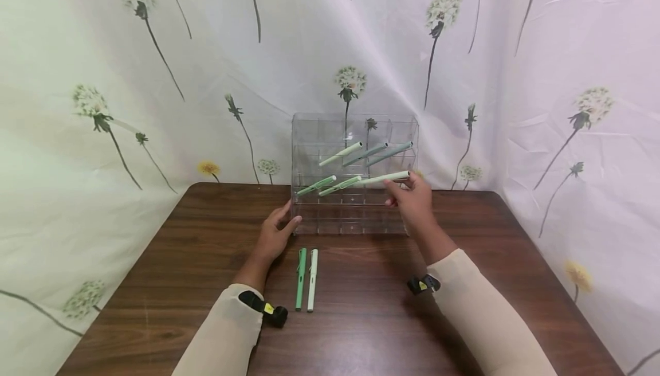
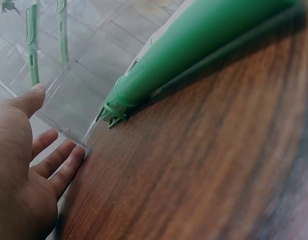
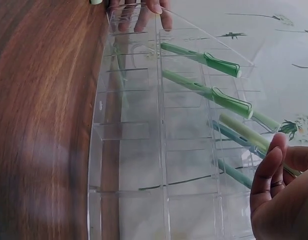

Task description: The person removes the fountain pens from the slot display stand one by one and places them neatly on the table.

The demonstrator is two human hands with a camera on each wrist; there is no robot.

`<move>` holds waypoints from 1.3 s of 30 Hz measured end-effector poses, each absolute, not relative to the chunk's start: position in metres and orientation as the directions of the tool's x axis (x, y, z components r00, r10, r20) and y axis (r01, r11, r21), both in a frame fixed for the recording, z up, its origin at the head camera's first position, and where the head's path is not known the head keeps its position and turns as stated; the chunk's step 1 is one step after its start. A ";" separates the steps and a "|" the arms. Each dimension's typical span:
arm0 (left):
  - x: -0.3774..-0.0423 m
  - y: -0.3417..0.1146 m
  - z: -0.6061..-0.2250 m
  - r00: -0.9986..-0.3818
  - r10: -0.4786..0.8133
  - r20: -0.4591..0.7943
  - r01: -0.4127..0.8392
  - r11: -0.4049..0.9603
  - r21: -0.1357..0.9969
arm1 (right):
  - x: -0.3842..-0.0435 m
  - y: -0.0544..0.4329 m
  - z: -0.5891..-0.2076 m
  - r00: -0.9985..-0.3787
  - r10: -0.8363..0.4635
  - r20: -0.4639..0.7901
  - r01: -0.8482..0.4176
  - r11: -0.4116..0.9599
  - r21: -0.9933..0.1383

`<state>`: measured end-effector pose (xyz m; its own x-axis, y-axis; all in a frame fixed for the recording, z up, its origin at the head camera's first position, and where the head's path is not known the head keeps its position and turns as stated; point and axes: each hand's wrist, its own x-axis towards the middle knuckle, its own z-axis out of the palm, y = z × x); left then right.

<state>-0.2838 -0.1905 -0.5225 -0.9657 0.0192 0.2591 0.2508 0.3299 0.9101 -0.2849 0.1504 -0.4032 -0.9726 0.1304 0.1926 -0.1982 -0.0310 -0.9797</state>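
A clear pen organizer with gridded compartments stands upright at the table's back. My right hand pinches a pale green pen near its outer end; its far end points into the organizer. My left hand rests against the organizer's lower left side, thumb near the front edge, other fingers extended along the side. Two green pens slant out of a row at left. Above them lean a pale yellow-green pen and two blue-grey pens. A green pen and a whitish pen lie on the table.
The brown wooden table meets a white flower-print cloth behind and at both sides. Black straps with small devices sit on both wrists. In the left wrist view, the green pen looms close to the camera.
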 end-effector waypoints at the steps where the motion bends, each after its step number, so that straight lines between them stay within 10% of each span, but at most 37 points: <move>1: -0.284 -0.190 -0.522 -0.966 0.020 0.258 0.250 0.329 0.911 | -0.284 0.151 -0.404 -0.972 0.127 0.198 -0.204 -0.036 -0.978; 39: -0.286 -0.190 -0.525 -0.966 0.013 0.258 0.248 0.331 0.910 | -0.234 0.138 -0.444 -0.983 -0.154 0.103 -0.099 -0.034 -0.995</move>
